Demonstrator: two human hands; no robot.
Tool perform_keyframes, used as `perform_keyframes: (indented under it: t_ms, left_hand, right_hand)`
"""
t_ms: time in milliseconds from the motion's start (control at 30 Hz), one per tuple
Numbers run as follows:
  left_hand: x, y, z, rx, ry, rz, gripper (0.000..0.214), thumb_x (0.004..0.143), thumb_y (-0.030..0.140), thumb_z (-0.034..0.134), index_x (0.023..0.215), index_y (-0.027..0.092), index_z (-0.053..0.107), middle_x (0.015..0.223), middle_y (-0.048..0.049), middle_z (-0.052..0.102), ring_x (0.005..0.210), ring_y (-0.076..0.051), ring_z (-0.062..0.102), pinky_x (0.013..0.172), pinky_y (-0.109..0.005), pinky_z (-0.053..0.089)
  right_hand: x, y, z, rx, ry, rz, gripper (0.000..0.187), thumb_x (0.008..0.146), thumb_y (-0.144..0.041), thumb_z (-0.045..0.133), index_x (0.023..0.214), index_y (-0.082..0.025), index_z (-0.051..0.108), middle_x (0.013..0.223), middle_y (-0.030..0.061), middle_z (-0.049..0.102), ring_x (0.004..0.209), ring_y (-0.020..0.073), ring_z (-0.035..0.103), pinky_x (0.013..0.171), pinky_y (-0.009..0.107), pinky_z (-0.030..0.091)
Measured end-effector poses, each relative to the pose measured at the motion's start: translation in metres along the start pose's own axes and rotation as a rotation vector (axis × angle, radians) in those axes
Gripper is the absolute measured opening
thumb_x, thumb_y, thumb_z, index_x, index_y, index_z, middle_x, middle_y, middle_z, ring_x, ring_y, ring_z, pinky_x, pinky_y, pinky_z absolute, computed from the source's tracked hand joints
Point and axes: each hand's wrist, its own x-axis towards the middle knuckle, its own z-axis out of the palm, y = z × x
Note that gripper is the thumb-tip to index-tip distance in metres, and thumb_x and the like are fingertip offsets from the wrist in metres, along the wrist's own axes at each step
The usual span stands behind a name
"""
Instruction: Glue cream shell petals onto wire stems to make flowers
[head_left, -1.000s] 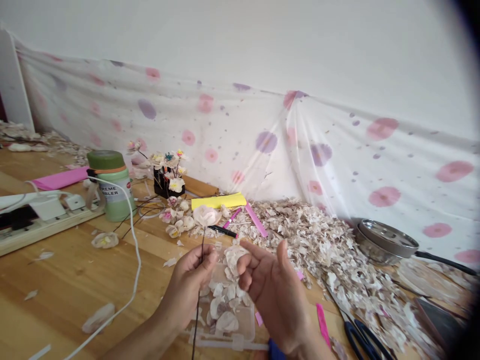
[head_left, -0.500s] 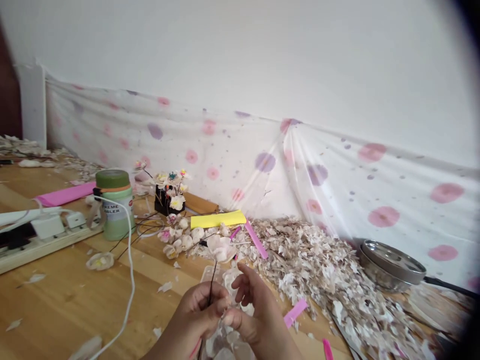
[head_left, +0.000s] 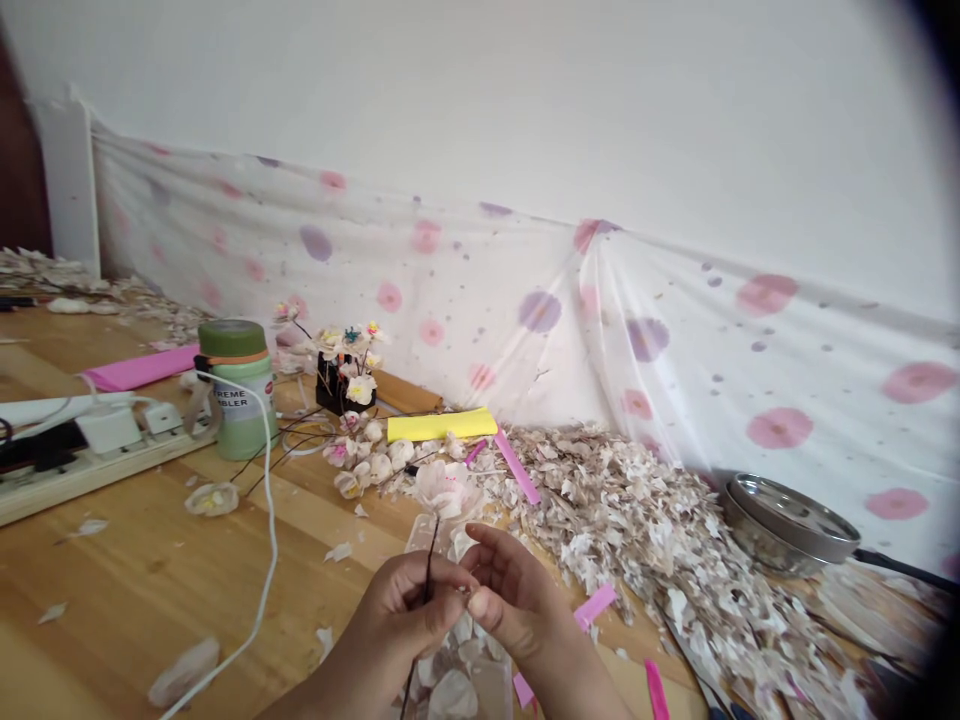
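Observation:
My left hand (head_left: 409, 605) pinches a thin black wire stem (head_left: 429, 560) that rises to a pale petal flower (head_left: 445, 490) with pink specks. My right hand (head_left: 514, 595) is curled beside it, thumb and fingertips pressed against the left hand's fingers at the stem. Whether it holds a small pale piece there I cannot make out. Below both hands stands a clear plastic box (head_left: 491, 680) with pale petals in it.
A heap of pale husk scraps (head_left: 645, 520) covers the wooden table (head_left: 150, 570) on the right. A green tumbler (head_left: 238, 388), a power strip (head_left: 82, 450) with a white cable (head_left: 262, 560), finished flowers (head_left: 346, 355), a yellow pad (head_left: 441, 424), pink strips (head_left: 514, 466) and a steel pan (head_left: 784, 525) lie around.
My hands came together from apart; the right hand turned from showing a petal to pressing at the stem. The flower on its wire rose above my fingers. The view dipped, then lifted.

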Motion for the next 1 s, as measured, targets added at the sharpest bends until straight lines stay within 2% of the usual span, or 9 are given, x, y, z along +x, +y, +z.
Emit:
perform_keyframes:
  t_ms: [133, 267, 400, 467, 567, 667, 733, 867, 1000]
  left_hand:
    - [0.002, 0.004, 0.003, -0.109, 0.005, -0.030, 0.040, 0.053, 0.050, 0.085, 0.062, 0.017, 0.064, 0.043, 0.0105, 0.028, 0.039, -0.003, 0.015, 0.038, -0.018, 0.011]
    - [0.002, 0.002, 0.001, -0.059, 0.030, 0.011, 0.034, 0.059, 0.044, 0.084, 0.062, 0.016, 0.063, 0.047, 0.0091, 0.032, 0.043, -0.004, 0.018, 0.039, -0.018, 0.013]
    - [0.001, 0.000, -0.003, -0.014, 0.016, 0.032, 0.030, 0.065, 0.041, 0.081, 0.064, 0.016, 0.063, 0.049, 0.0090, 0.031, 0.043, -0.004, 0.018, 0.040, -0.017, 0.014]
    - [0.002, 0.002, -0.004, -0.061, 0.006, 0.009, 0.031, 0.067, 0.043, 0.079, 0.067, 0.017, 0.063, 0.047, 0.0098, 0.030, 0.042, -0.004, 0.016, 0.040, -0.018, 0.013]
    - [0.005, 0.008, -0.005, -0.140, 0.046, 0.006, 0.032, 0.065, 0.045, 0.080, 0.069, 0.017, 0.063, 0.047, 0.0105, 0.031, 0.041, -0.003, 0.014, 0.040, -0.018, 0.014]
    - [0.007, 0.012, -0.005, -0.117, 0.069, 0.025, 0.035, 0.061, 0.047, 0.082, 0.066, 0.017, 0.064, 0.045, 0.0104, 0.031, 0.041, -0.003, 0.016, 0.040, -0.018, 0.015]
    - [0.007, 0.012, -0.004, -0.083, 0.043, 0.013, 0.036, 0.057, 0.046, 0.084, 0.063, 0.016, 0.066, 0.043, 0.0094, 0.034, 0.040, -0.003, 0.019, 0.039, -0.017, 0.015]
    - [0.003, 0.008, -0.002, 0.035, -0.018, 0.009, 0.032, 0.056, 0.044, 0.085, 0.065, 0.016, 0.072, 0.050, 0.0026, 0.051, 0.044, -0.005, 0.031, 0.041, -0.017, 0.022]
    - [0.001, 0.006, -0.001, 0.060, -0.045, -0.006, 0.035, 0.056, 0.048, 0.084, 0.068, 0.017, 0.074, 0.052, 0.0019, 0.054, 0.040, -0.003, 0.025, 0.038, -0.018, 0.017]
  right_hand:
    - [0.001, 0.005, 0.000, -0.015, -0.028, 0.000, 0.069, 0.067, -0.054, 0.078, 0.120, -0.020, 0.052, 0.097, 0.0042, 0.057, 0.086, 0.0170, 0.056, 0.077, 0.030, 0.042]
    - [0.004, 0.011, -0.003, -0.144, 0.073, -0.072, 0.073, 0.066, -0.059, 0.077, 0.121, -0.019, 0.052, 0.098, 0.0049, 0.056, 0.078, 0.0148, 0.052, 0.069, 0.029, 0.041]
    - [0.000, 0.007, -0.008, -0.423, 0.109, -0.175, 0.077, 0.071, -0.064, 0.069, 0.128, -0.018, 0.047, 0.101, 0.0074, 0.057, 0.078, 0.0162, 0.052, 0.072, 0.031, 0.045]
    - [-0.003, 0.002, -0.013, -0.601, 0.182, -0.258, 0.081, 0.071, -0.070, 0.063, 0.130, -0.017, 0.045, 0.103, 0.0097, 0.058, 0.081, 0.0189, 0.054, 0.075, 0.035, 0.047]
    - [-0.007, -0.007, -0.021, -0.844, 0.236, -0.366, 0.085, 0.072, -0.074, 0.056, 0.134, -0.017, 0.040, 0.107, 0.0122, 0.059, 0.085, 0.0226, 0.057, 0.077, 0.039, 0.049]
    - [-0.009, -0.015, -0.026, -1.007, 0.279, -0.449, 0.090, 0.071, -0.076, 0.054, 0.138, -0.019, 0.035, 0.108, 0.0140, 0.060, 0.086, 0.0261, 0.061, 0.077, 0.044, 0.050]
    - [-0.010, -0.020, -0.025, -1.063, 0.314, -0.477, 0.093, 0.068, -0.077, 0.054, 0.138, -0.019, 0.035, 0.109, 0.0162, 0.060, 0.088, 0.0290, 0.062, 0.078, 0.047, 0.050]
    - [-0.012, -0.025, -0.018, -1.085, 0.295, -0.439, 0.092, 0.066, -0.072, 0.063, 0.139, -0.022, 0.036, 0.113, 0.0175, 0.060, 0.095, 0.0329, 0.062, 0.082, 0.050, 0.049]
    - [-0.015, -0.023, -0.014, -1.037, 0.263, -0.416, 0.085, 0.074, -0.071, 0.057, 0.140, -0.023, 0.034, 0.119, 0.0177, 0.057, 0.098, 0.0319, 0.061, 0.084, 0.049, 0.049]
